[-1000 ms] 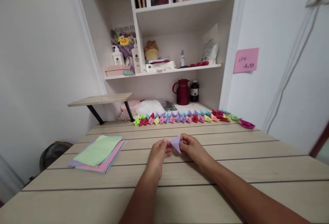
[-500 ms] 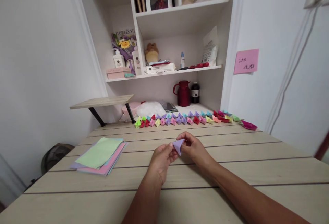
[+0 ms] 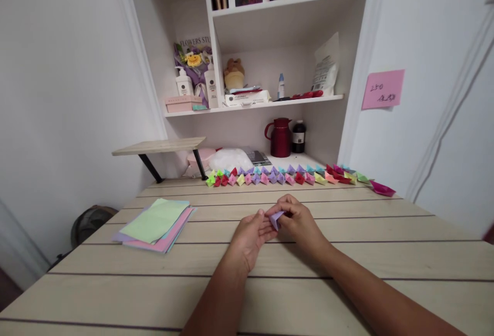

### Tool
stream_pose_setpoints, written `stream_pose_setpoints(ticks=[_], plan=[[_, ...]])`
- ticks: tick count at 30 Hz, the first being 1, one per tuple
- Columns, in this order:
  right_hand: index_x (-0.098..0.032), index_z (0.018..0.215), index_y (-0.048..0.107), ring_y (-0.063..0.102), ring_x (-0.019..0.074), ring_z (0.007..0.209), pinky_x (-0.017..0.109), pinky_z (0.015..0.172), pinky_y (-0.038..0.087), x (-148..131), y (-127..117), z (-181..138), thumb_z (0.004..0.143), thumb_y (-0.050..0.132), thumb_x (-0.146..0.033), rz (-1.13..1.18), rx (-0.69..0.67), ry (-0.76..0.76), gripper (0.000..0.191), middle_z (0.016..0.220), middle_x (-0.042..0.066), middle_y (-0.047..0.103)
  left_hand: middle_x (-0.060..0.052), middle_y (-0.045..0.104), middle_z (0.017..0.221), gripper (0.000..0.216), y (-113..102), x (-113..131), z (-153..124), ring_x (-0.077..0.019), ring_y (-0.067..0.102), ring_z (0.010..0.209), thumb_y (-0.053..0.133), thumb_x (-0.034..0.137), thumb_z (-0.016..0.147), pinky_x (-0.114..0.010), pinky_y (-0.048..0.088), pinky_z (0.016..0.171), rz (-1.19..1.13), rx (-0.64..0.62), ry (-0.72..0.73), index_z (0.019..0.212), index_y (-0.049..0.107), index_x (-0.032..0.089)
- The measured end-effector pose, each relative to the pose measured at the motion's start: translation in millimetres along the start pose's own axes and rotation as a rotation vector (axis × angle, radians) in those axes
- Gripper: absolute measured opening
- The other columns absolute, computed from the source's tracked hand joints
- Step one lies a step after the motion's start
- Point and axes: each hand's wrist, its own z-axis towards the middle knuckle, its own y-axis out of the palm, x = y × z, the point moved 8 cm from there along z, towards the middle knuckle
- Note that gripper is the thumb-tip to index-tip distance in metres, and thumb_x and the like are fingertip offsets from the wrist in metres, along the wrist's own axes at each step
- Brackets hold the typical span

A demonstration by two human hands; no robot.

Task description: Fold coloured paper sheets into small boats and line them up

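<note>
A small folded piece of lavender paper is pinched between the thumb and fingers of my right hand, just above the table. Part of the paper is covered by those fingers. My left hand is beside it, palm turned up and fingers stretched out towards the paper. Its fingertips are close to the paper's lower left side; whether they touch it I cannot tell. Beyond both hands, rows of small folded paper boats in many colours line the back of the table.
At the left lies a stack of coloured paper sheets, pale green on top. Behind it stands a small raised wooden shelf with black legs. A red jug and a dark bottle stand in the cabinet behind the boats.
My left hand has loosened from the lavender paper, its thumb and fingers now apart. My right hand keeps its pinch and has tilted the paper. The whole view has shifted slightly.
</note>
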Motion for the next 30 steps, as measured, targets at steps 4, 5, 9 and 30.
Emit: stream_pose_setpoints(ticks=[4, 5, 9, 30], plan=[[-0.021, 0.093, 0.066, 0.053, 0.0153, 0.07, 0.027, 0.064, 0.043, -0.8, -0.4, -0.1, 0.065, 0.047, -0.008, -0.064, 0.009, -0.032, 0.037, 0.077, 0.0, 0.053, -0.012, 0.071, 0.083, 0.03, 1.8, -1.3, 0.8, -0.0167, 0.065, 0.077, 0.073, 0.036, 0.075, -0.033, 0.046, 0.087, -0.004, -0.039, -0.008, 0.086, 0.07, 0.009], [-0.021, 0.098, 0.061, 0.052, 0.0141, 0.065, 0.026, 0.061, 0.042, 0.1, -1.3, -0.1, 0.064, 0.047, -0.007, -0.062, 0.02, -0.025, 0.039, 0.074, -0.002, 0.053, -0.012, 0.071, 0.084, 0.027, 2.2, -1.8, 1.0, -0.0164, 0.065, 0.078, 0.074, 0.032, 0.075, -0.032, 0.046, 0.087, -0.007, -0.049, -0.013, 0.087, 0.071, 0.008], [-0.021, 0.081, 0.052, 0.048, 0.0131, 0.059, 0.025, 0.057, 0.04, -1.9, -5.5, -0.4, 0.063, 0.049, -0.008, -0.086, 0.061, -0.036, 0.022, 0.067, -0.004, 0.051, -0.011, 0.071, 0.083, 0.018, 3.0, -3.5, 1.2, -0.0161, 0.065, 0.08, 0.071, 0.024, 0.078, -0.031, 0.047, 0.088, -0.033, -0.066, -0.029, 0.087, 0.071, 0.009], [-0.02, 0.074, 0.06, 0.046, 0.0176, 0.071, 0.03, 0.065, 0.034, -37.8, 19.6, -11.2, 0.073, 0.049, -0.001, -0.713, -0.092, -0.42, 0.022, 0.082, 0.003, 0.057, -0.011, 0.071, 0.078, 0.038, 1.8, -0.3, 4.3, -0.0167, 0.065, 0.072, 0.076, 0.043, 0.071, -0.032, 0.052, 0.079, -0.121, -0.026, 0.075, 0.083, 0.071, 0.008]])
